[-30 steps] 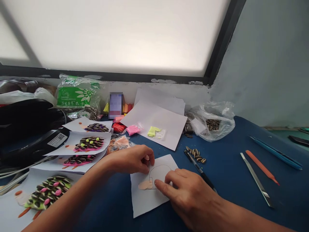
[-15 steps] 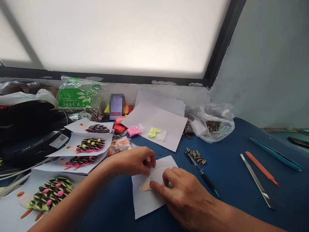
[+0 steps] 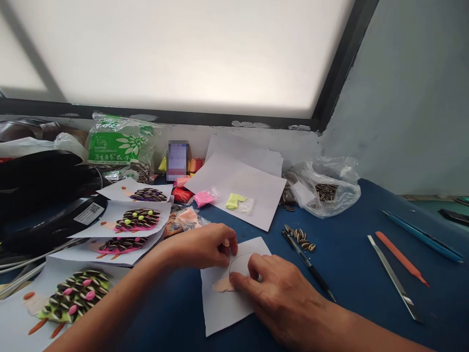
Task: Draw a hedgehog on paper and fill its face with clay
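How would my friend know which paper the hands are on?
On the blue table, find the left hand and the right hand, close together. Beneath both lies a white sheet. Unlike the seed-covered pictures off to the left, it shows only a thin outline and a peach patch.

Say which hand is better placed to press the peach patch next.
Right hand, probably: its thumb tip is at the peach patch, toward its right end. The left hand, fingers curled, is near the upper-left edge of the small sheet, farther from the patch.
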`<action>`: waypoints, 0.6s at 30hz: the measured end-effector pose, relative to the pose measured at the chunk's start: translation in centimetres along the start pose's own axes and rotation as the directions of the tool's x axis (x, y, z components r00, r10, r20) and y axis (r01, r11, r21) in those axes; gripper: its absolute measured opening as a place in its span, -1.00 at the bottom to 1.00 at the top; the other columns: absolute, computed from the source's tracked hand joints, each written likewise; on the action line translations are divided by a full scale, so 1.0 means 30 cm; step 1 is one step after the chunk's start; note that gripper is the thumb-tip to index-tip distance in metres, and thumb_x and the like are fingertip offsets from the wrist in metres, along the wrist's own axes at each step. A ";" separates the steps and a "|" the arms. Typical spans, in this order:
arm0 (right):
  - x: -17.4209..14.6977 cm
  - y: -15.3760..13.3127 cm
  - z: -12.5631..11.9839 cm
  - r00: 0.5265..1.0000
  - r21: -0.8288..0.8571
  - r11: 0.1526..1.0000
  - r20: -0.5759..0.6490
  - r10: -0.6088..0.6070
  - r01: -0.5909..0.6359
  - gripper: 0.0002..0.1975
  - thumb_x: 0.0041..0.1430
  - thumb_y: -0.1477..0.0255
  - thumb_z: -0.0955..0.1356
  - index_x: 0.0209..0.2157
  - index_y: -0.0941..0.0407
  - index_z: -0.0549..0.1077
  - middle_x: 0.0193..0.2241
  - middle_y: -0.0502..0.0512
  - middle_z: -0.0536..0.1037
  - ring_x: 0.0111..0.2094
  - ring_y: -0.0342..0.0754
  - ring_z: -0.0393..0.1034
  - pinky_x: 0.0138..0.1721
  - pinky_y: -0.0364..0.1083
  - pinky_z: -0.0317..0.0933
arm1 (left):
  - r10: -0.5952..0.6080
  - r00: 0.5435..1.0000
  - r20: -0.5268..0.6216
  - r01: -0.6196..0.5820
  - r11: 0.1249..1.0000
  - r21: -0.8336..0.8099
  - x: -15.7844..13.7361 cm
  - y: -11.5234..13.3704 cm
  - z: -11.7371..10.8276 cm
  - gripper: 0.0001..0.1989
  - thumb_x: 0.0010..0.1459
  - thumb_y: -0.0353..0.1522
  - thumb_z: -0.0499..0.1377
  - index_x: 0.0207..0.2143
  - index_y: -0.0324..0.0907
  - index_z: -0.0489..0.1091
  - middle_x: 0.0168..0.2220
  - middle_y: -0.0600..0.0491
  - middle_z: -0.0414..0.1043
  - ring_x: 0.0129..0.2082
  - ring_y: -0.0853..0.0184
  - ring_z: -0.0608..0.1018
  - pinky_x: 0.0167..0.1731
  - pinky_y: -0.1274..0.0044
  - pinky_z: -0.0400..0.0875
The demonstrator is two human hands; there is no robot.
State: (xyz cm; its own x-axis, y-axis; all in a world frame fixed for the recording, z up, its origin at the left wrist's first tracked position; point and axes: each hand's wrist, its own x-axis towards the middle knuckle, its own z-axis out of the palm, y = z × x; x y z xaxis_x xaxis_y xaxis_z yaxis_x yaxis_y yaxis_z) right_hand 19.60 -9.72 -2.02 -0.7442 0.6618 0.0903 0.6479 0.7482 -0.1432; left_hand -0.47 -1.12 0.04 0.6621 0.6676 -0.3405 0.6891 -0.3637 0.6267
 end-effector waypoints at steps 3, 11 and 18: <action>-0.001 0.006 0.013 1.000 0.003 1.000 -0.013 -0.008 0.008 -0.78 0.25 0.55 0.20 -0.10 0.12 0.35 -0.32 0.10 0.34 -0.41 -0.08 0.11 -0.37 -0.09 0.01 | -0.007 1.000 -0.003 0.007 1.000 0.009 -0.001 0.004 -0.001 -0.75 -0.08 -0.40 0.13 -0.28 -0.15 0.43 -0.39 0.12 0.45 -0.41 0.38 0.47 -0.51 0.61 0.27; -0.012 0.019 0.027 0.999 0.075 0.997 -0.042 -0.004 0.007 -0.67 0.18 0.61 0.21 -0.01 0.16 0.32 -0.29 0.11 0.33 -0.38 -0.07 0.14 -0.35 -0.09 0.03 | -0.010 1.000 0.006 0.010 1.000 -0.006 0.001 -0.003 0.000 -0.75 -0.08 -0.39 0.12 -0.27 -0.14 0.42 -0.39 0.12 0.46 -0.42 0.37 0.48 -0.52 0.61 0.27; -0.009 0.017 0.008 1.000 0.085 0.996 -0.011 -0.022 0.023 -0.68 0.22 0.55 0.22 0.01 0.08 0.31 -0.28 0.10 0.31 -0.38 -0.08 0.16 -0.35 -0.10 0.05 | -0.011 1.000 -0.009 0.011 1.000 0.005 0.000 -0.008 0.003 -0.74 -0.10 -0.41 0.12 -0.28 -0.13 0.42 -0.37 0.12 0.48 -0.40 0.37 0.49 -0.50 0.61 0.28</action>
State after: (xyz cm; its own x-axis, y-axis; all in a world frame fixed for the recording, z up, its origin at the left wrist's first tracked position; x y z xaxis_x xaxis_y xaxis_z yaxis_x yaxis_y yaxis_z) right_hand 20.09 -9.54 -2.36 -0.7566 0.6455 0.1044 0.6144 0.7564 -0.2244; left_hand -0.60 -1.09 -0.17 0.6515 0.6774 -0.3416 0.6982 -0.3594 0.6191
